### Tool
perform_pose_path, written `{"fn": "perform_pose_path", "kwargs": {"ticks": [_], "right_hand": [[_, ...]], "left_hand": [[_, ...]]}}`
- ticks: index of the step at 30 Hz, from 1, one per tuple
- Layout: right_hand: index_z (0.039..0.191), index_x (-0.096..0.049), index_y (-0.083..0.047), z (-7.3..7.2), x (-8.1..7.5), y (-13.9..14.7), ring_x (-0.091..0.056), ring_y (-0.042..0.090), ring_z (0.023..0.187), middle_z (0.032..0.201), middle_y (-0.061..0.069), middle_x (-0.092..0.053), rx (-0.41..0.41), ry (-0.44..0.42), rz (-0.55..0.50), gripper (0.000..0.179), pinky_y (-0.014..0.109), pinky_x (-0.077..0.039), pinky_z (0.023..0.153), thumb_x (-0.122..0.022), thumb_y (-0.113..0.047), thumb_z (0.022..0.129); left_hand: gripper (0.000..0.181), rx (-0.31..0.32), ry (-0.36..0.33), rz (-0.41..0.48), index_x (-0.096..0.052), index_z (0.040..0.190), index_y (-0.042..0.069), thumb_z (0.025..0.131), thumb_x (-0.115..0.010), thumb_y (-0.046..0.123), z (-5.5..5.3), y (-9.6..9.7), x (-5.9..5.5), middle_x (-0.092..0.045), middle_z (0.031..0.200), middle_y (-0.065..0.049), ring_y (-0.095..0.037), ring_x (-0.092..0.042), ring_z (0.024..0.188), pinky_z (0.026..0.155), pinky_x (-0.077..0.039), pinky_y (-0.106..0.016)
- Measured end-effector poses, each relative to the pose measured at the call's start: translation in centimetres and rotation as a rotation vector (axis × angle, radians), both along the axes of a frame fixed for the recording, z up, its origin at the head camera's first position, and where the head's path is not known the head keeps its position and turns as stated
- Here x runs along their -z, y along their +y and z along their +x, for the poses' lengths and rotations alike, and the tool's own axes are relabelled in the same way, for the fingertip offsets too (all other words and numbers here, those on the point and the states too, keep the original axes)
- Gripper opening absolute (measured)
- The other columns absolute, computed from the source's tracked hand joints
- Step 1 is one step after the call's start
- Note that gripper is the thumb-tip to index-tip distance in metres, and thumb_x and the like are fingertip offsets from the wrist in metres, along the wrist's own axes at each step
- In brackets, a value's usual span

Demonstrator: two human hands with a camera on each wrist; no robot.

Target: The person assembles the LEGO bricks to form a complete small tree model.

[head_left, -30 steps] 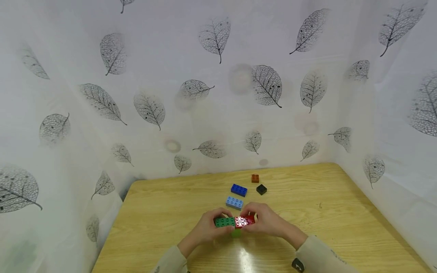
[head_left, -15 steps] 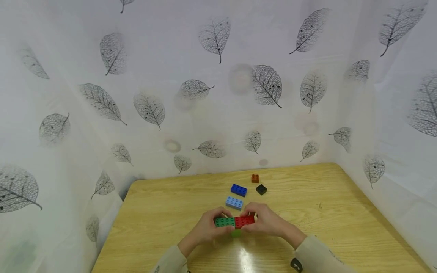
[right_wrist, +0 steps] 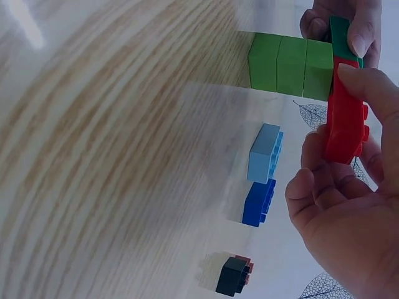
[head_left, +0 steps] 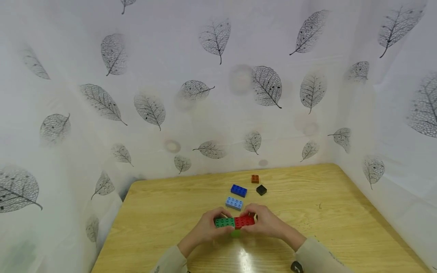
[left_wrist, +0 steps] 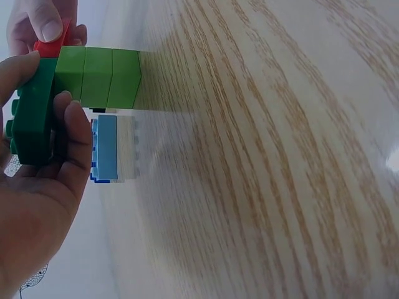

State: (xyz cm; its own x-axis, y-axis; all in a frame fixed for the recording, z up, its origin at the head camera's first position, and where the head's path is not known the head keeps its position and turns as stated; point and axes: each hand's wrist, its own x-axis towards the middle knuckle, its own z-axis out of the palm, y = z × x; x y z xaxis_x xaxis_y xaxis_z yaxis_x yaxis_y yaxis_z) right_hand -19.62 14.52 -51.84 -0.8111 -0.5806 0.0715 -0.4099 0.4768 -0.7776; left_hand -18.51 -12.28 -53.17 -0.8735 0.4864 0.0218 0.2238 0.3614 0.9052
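Observation:
A dark green brick [head_left: 224,222] and a red brick [head_left: 244,221] lie end to end on top of a light green stack [left_wrist: 98,77] of three small bricks that stands upright on the table. My left hand [head_left: 211,224] grips the dark green brick between thumb and fingers. On the other side, my right hand [head_left: 264,220] holds the red brick the same way. Both wrist views show the two bricks meeting over the stack, their outer ends overhanging it. Just beyond the hands lies a light blue brick [head_left: 234,203].
Behind the light blue brick are a dark blue brick [head_left: 239,190], a small black brick [head_left: 261,190] and a small orange-brown brick [head_left: 255,178]. The wooden table [head_left: 164,212] ends at a white curtain [head_left: 218,113] printed with leaves, which also runs along both sides.
Both hands keep their hold on the bricks and have hardly moved. The bright glare seen on the red brick a second ago is gone.

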Motion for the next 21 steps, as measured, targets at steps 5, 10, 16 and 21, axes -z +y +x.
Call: {"fn": "perform_pose_path", "kwargs": {"ticks": [5,10,16,21], "right_hand": [[0.115,-0.071,-0.025,0.14,0.13,0.05,-0.057,0.006,0.089,0.106,-0.009,-0.067,0.027,-0.022,0.004,0.030,0.023,-0.049,0.073,-0.085,-0.034,0.089],[0.114,-0.071,-0.026,0.21,0.20,0.08,-0.056,0.007,0.088,0.104,-0.008,-0.066,0.029,-0.021,-0.004,0.029,0.023,-0.048,0.072,-0.085,-0.034,0.089],[0.114,-0.071,-0.026,0.24,0.28,0.14,-0.056,0.007,0.089,0.104,-0.008,-0.066,0.020,-0.015,-0.019,0.029,0.023,-0.048,0.071,-0.085,-0.033,0.089],[0.114,-0.071,-0.026,0.26,0.27,0.18,-0.057,0.007,0.089,0.105,-0.007,-0.066,0.018,-0.014,-0.023,0.029,0.024,-0.048,0.072,-0.085,-0.033,0.089]], "left_hand": [[0.027,0.007,0.012,-0.011,-0.070,0.115,0.020,0.093,-0.082,0.031,-0.09,-0.05,0.11,-0.074,0.105,-0.008,-0.005,-0.065,0.085,0.076,-0.053,-0.024],[0.028,0.006,0.008,-0.016,-0.070,0.115,0.020,0.093,-0.082,0.031,0.00,-0.06,-0.09,-0.074,0.104,-0.007,-0.006,-0.064,0.084,0.075,-0.053,-0.024],[0.029,0.000,0.006,-0.007,-0.070,0.116,0.020,0.092,-0.083,0.027,0.19,0.03,-0.38,-0.075,0.105,-0.007,-0.005,-0.064,0.083,0.074,-0.052,-0.023],[0.029,-0.009,-0.005,-0.010,-0.070,0.117,0.022,0.092,-0.083,0.028,0.23,0.06,-0.44,-0.074,0.104,-0.005,-0.006,-0.063,0.083,0.074,-0.052,-0.024]]}}
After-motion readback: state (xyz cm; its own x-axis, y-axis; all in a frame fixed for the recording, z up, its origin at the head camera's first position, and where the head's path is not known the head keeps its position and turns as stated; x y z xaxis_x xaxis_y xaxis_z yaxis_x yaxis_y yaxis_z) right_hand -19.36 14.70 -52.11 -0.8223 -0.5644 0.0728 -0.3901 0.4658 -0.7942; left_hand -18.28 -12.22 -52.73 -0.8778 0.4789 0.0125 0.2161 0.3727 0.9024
